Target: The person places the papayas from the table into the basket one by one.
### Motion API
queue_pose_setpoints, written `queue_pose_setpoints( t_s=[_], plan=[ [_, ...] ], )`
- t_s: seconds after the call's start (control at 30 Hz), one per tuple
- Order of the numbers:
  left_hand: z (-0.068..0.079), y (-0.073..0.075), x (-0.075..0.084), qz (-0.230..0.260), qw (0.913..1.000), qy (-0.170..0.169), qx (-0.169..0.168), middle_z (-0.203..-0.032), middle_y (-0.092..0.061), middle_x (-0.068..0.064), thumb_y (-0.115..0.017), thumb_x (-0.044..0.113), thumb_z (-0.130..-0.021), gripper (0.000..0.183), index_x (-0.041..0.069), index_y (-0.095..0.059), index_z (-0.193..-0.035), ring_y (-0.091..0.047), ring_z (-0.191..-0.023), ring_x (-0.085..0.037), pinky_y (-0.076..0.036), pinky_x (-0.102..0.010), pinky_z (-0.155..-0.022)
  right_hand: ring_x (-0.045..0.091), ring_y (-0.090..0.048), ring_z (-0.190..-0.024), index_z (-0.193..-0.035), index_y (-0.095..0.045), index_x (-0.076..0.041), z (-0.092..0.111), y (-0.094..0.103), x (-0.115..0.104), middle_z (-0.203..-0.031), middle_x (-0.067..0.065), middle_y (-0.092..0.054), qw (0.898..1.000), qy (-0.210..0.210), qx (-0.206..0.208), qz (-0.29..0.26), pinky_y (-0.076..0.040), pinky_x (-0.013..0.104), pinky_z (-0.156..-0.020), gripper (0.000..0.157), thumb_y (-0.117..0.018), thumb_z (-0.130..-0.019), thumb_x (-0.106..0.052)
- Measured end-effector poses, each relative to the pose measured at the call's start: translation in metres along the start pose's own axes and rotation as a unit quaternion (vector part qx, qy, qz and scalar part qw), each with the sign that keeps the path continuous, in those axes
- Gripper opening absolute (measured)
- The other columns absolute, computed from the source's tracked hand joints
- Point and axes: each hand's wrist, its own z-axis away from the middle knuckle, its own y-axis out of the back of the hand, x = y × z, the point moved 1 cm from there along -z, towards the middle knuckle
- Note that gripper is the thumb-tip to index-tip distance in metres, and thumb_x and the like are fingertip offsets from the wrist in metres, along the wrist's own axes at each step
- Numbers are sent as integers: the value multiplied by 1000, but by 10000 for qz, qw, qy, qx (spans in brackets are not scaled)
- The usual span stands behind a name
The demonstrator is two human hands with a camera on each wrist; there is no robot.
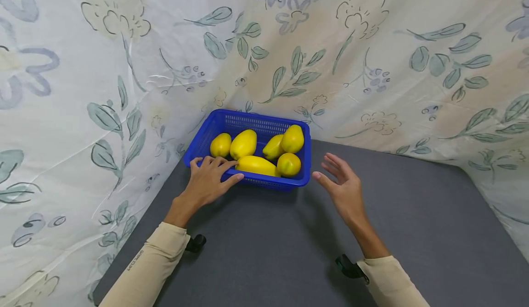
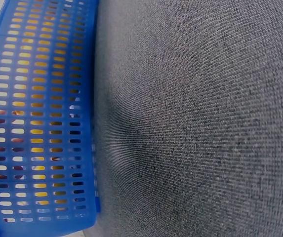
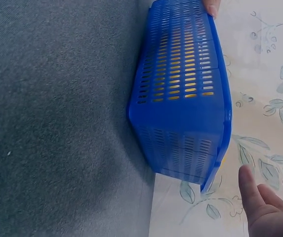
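A blue plastic basket [image 1: 264, 181] with slotted walls stands on the grey table, seen from the side in both wrist views. Inside lie several yellow fruits, some long and mango-like [image 1: 257, 165], others rounder [image 1: 289, 164]. My left hand [image 1: 208, 180] holds the basket's front rim near its left corner, fingers bent over the edge and thumb along the outer side. Only slivers of that hand show in the left wrist view. To the right of the basket is my right hand [image 1: 342, 187], apart from it, its fingers spread and loosely bent with nothing in them.
Floral-patterned cloth [image 1: 363, 68] hangs behind and to the left of the table, close to the basket's back. The grey tabletop [image 1: 264, 247] stretches toward me and off to the right. A dark wrist device [image 1: 349, 266] sits at the right cuff, another [image 1: 196, 243] at the left.
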Motion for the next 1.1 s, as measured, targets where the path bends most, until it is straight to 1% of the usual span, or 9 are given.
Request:
queue_pose_setpoints(
  t_s=[0.17, 0.23, 0.3, 0.37, 0.5, 0.67, 0.9, 1.0, 1.1],
  plan=[
    [-1, 1, -1, 1, 10000, -39, -14, -139, -63, -12, -58, 60, -103, 60, 22, -64, -149, -50, -130, -42, -18, -72, -115, 28, -58, -141, -157, -52, -18, 2, 6, 4, -158, 5, -54, 9999, 0, -79, 150, -50, 40, -113, 62, -76, -101, -27],
    [-1, 2, -2, -12, 10000, -47, -52, -139, -63, -12, -57, 60, -104, 60, 22, -63, -149, -50, -130, -43, -18, -73, -115, 28, -58, -140, -157, -52, -19, 4, 12, 8, -157, 3, -55, 9994, 32, -118, 322, -51, 33, -111, 60, -75, -102, -27],
    [-1, 2, -2, -61, 9999, -40, -124, -140, -63, -13, -57, 60, -104, 60, 23, -62, -151, -50, -131, -44, -19, -73, -115, 28, -58, -140, -157, -52, -21, 7, 19, 13, -156, 2, -56, 9982, 119, -152, 567, -52, 33, -109, 58, -73, -103, -28],
    [-1, 3, -2, -130, 9997, -33, -201, -142, -62, -13, -56, 61, -104, 62, 23, -60, -152, -51, -131, -45, -20, -74, -114, 31, -57, -140, -158, -51, -22, 10, 29, 19, -157, 5, -56, 9958, 233, -194, 859, -52, 40, -109, 57, -71, -105, -28],
    [-1, 5, -2, -192, 9992, 37, -346, -145, -61, -14, -50, 64, -105, 65, 23, -57, -155, -51, -132, -46, -21, -74, -114, 42, -53, -141, -159, -50, -19, 14, 52, 33, -158, 16, -53, 9851, 371, -328, 1648, -46, 64, -106, 56, -67, -107, -31],
    [-5, 7, -1, -191, 9992, 113, -337, -150, -59, -15, -43, 66, -107, 67, 23, -54, -158, -50, -135, -46, -22, -75, -114, 57, -39, -145, -163, -43, -11, 9, 92, 46, -161, 29, -42, 9574, 187, -705, 2795, -31, 81, -105, 64, -60, -109, -41],
    [-16, 17, 1, -345, 9988, 91, -336, -163, -45, -16, -41, 70, -105, 73, 25, -45, -163, -39, -147, -47, -18, -77, -117, 71, -15, -147, -172, -10, -19, -3, 148, 69, -172, 35, -7, 8943, -523, -1210, 4277, -15, 92, -95, 84, -44, -108, -62],
    [-20, 24, 2, -391, 9983, 34, -436, -171, -31, -19, -43, 71, -104, 79, 25, -35, -168, -27, -155, -49, -12, -79, -118, 70, 4, -151, -172, 1, -22, -5, 162, 77, -171, 34, 11, 8790, -672, -1294, 4540, -3, 95, -99, 93, -45, -105, -68],
    [-21, 28, 5, -387, 9973, -26, -616, -176, -15, -21, -42, 74, -102, 87, 25, -23, -171, -13, -161, -50, -5, -81, -119, 69, 14, -150, -171, 5, -23, -4, 168, 82, -171, 31, 19, 8704, -697, -1297, 4697, 6, 96, -99, 100, -47, -102, -72]
  ],
)
